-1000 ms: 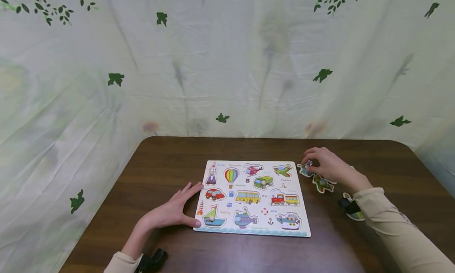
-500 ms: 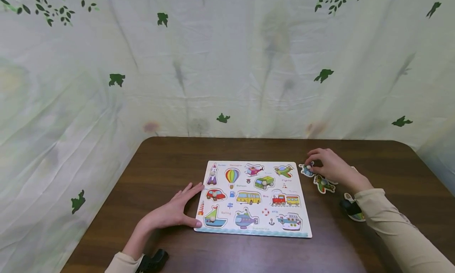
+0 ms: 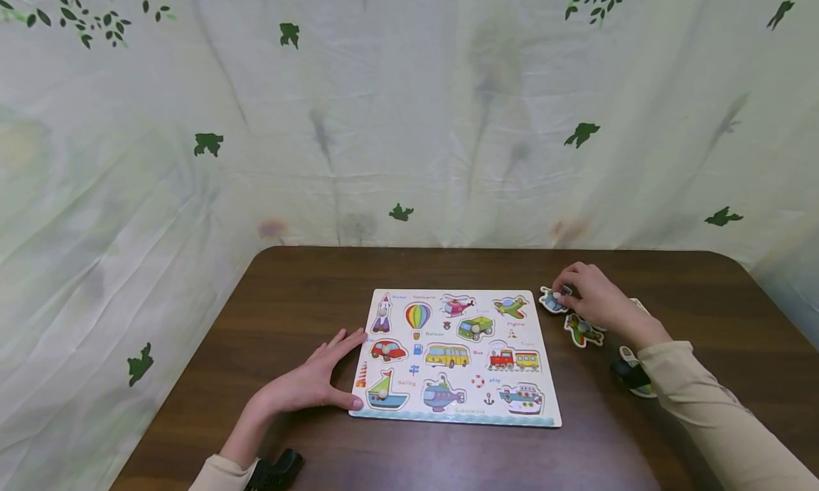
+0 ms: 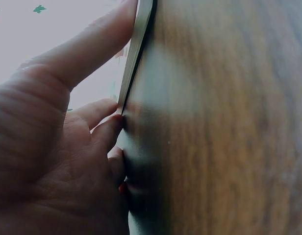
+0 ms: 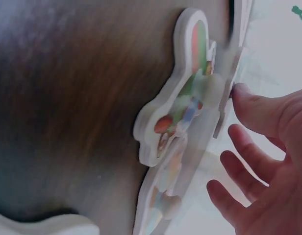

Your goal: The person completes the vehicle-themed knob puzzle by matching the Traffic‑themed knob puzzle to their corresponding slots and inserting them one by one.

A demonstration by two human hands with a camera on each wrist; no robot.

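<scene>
In the head view my left hand rests against the left side of a white peg puzzle board. Its thumb lies on the lower left corner and the fingers are spread along the edge. Vehicle pictures and fitted pieces cover the board. Right of its far corner, my right hand pinches a small blue puzzle piece with thumb and fingertips. From the right wrist this piece is seen edge-on at the thumb tip, the other fingers loosely bent. Whether it touches the table cannot be told.
A green and red puzzle piece lies just below my right hand, with another piece partly hidden behind the hand. A black wrist strap shows beside the right sleeve. Brown wooden table surrounds the board; a printed curtain hangs behind.
My right hand has shifted slightly up and right, and the blue puzzle piece has moved a little with it, away from the board. My left hand stays in place.
</scene>
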